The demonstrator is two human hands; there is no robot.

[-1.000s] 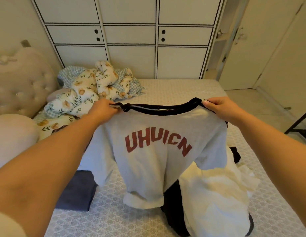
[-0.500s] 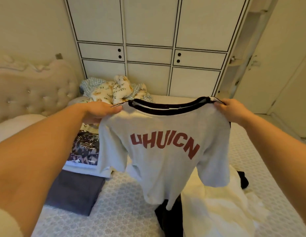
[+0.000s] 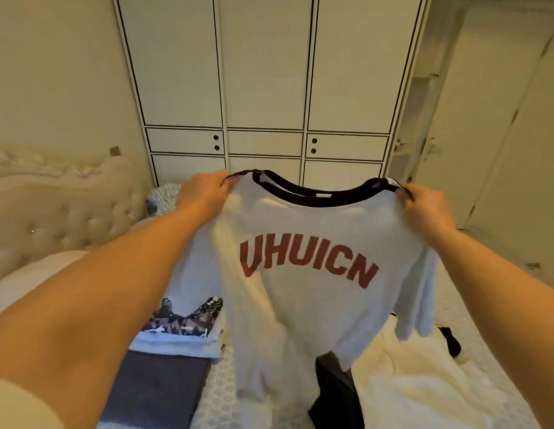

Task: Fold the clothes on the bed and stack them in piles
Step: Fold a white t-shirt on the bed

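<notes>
grey t-shirt point(image 3: 303, 292) hangs over bed point(image 3: 220, 394), left hand point(image 3: 204, 193) and right hand point(image 3: 424, 205) each pinching a shoulder (good hold points). likely soft, light, floppy; needs laying flat.

A grey T-shirt point(image 3: 303, 292) with a black collar and red "UHUICN" lettering hangs spread out at frame centre. At lower left lie a folded dark grey garment point(image 3: 158, 388) and a patterned one point(image 3: 185, 320); cream fabric point(image 3: 424, 382) lies lower right.
</notes>
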